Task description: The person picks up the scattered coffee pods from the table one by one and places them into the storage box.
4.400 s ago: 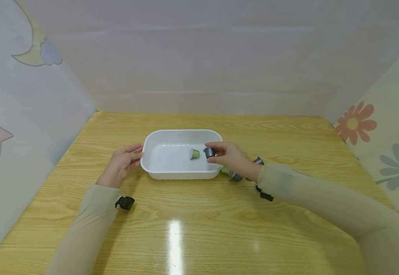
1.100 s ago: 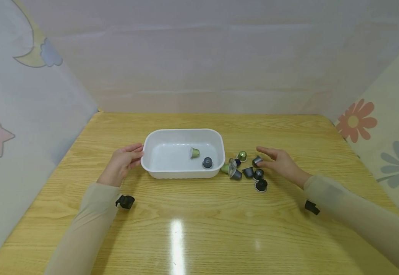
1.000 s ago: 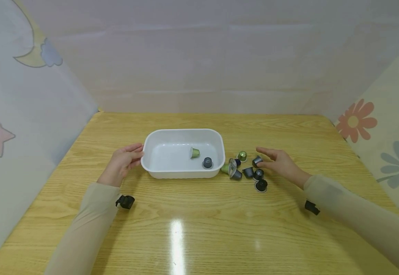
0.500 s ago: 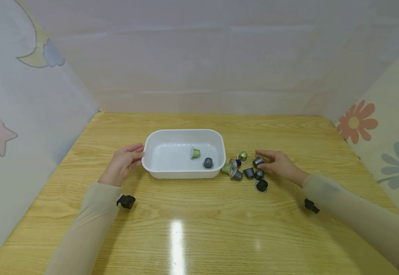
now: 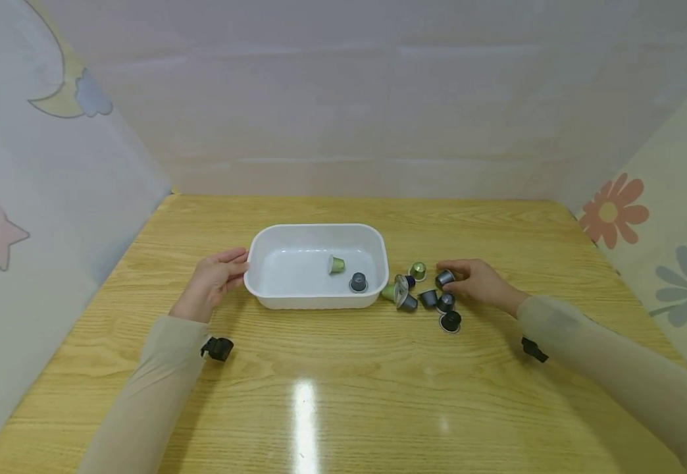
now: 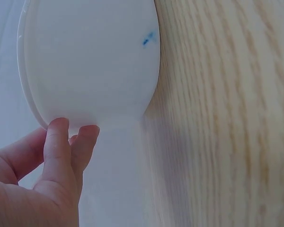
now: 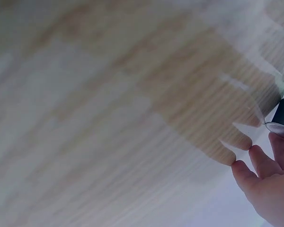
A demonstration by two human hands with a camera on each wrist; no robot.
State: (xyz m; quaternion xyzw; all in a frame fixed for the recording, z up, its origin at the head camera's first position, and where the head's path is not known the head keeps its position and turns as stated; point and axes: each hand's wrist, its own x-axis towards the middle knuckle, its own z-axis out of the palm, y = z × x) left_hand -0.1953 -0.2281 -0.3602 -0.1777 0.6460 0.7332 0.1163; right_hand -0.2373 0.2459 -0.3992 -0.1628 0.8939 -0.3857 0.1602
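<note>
In the head view, a white plastic tray (image 5: pixel 272 302) stands on the table with a green coffee capsule (image 5: pixel 336 264) and a dark grey one inside. My left hand (image 5: pixel 208 280) rests its fingertips against the tray's left end; in the left wrist view they touch the outer wall just under the rim. To the right of the tray, my right hand (image 5: pixel 481 284) pinches a grey coffee capsule (image 5: pixel 443 279) between thumb and forefinger, low over the table. That hand's fingertips appear at the edge of the right wrist view, beside a dark capsule (image 7: pixel 283 113).
Between tray and right hand lies a loose group of several capsules, among them a green one (image 5: pixel 417 270), a grey one (image 5: pixel 429 298) and a black one (image 5: pixel 451 320). Patterned sheets hang around the wooden table (image 5: pixel 343 368).
The dark grey capsule, earlier in my right hand, now stands in the tray. My right hand has moved right and its thumb and forefinger have closed on another grey capsule. The left hand stays put.
</note>
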